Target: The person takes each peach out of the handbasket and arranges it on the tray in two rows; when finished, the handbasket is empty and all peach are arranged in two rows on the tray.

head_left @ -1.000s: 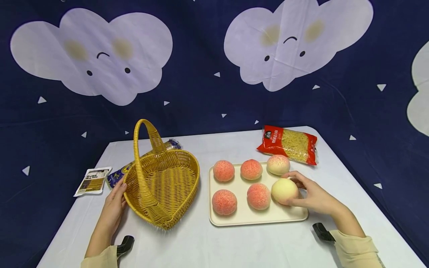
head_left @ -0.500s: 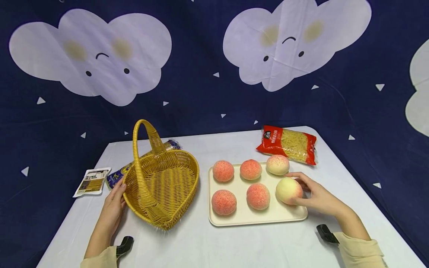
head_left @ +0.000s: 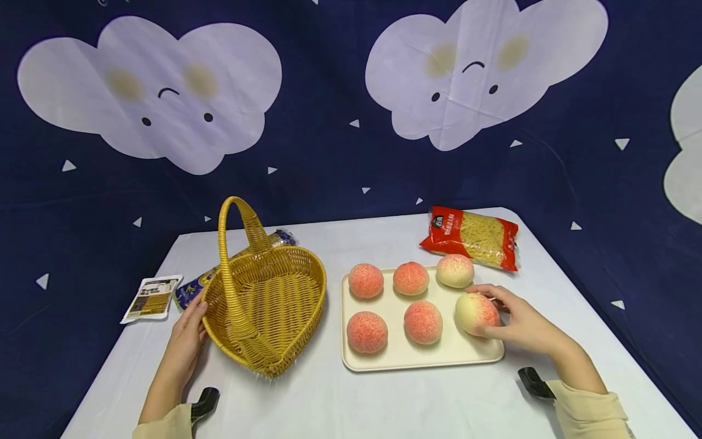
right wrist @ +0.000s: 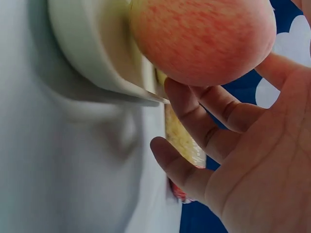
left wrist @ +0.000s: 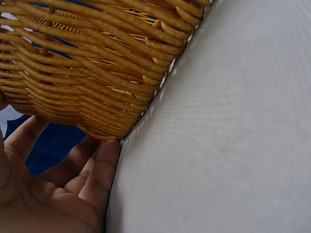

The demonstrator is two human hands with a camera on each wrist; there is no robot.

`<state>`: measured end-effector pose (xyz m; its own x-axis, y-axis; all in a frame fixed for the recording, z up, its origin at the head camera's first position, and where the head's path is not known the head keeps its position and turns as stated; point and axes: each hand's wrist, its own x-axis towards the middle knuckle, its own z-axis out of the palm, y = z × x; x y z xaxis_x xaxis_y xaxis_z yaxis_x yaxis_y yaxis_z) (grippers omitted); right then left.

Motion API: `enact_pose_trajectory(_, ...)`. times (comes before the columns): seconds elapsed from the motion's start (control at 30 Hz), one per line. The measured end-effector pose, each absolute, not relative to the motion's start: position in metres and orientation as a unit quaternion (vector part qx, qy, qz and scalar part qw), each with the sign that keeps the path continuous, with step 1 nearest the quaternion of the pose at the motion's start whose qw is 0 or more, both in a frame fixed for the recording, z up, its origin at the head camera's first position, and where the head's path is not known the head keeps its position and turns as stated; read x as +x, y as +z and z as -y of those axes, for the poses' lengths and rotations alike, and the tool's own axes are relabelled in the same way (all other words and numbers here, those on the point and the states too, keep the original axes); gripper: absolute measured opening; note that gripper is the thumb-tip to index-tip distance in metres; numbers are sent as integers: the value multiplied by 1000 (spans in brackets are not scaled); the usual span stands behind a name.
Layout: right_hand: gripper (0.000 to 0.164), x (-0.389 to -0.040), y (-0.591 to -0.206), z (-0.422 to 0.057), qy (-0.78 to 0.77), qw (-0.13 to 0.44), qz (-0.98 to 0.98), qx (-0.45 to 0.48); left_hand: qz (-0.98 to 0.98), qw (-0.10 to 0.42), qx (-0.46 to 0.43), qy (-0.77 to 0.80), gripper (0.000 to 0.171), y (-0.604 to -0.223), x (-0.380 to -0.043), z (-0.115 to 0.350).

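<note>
My right hand [head_left: 521, 320] holds a yellow-and-pink peach [head_left: 476, 314] at the right end of a cream tray [head_left: 422, 360], with fingers behind it and thumb in front. In the right wrist view, fingertips [right wrist: 177, 92] touch the peach [right wrist: 204, 39], and one finger stands apart from it. Several other peaches lie on the tray, including a pink peach [head_left: 423, 322] just left of the held one. On the left, my left hand [head_left: 185, 341] rests against the side of a yellow wicker basket [head_left: 274, 311]. In the left wrist view, its fairly straight fingers [left wrist: 104, 165] touch the basket's lower edge.
A red bag of pasta [head_left: 474, 238] lies behind the tray. Behind the basket is a long blue packet [head_left: 192, 289], partly hidden, with a flat white-and-brown packet [head_left: 152, 297] beside it. The basket's tall handle [head_left: 225, 256] arches above its opening.
The held peach has shifted right and turned, bringing its pink side into the head view. My right hand moved slightly right with it. The left hand and basket stayed put.
</note>
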<state>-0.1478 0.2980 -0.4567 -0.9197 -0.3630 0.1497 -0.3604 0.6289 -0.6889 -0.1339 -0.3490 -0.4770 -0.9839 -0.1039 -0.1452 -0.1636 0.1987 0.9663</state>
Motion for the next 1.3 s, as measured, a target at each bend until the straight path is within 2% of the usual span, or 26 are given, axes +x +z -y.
enact_pose_trajectory(0.2, 72, -148, -451, -299, -349, 24, -918, -185, -779, 29, -88, 620, 74, -478, -134, 350)
enact_pose_trajectory(0.57, 73, -148, -455, -298, -364, 20, -912, -187, -776, 21, -82, 626, 74, -478, -133, 349)
enact_pose_trajectory(0.83, 79, -148, -454, -300, -391, 45, -903, -173, -772, 20, -90, 629, 75, -477, -133, 348)
enact_pose_trajectory(1.3, 79, -142, -451, -308, -371, 52, -913, -161, -776, 25, -99, 622, 76, -477, -134, 349)
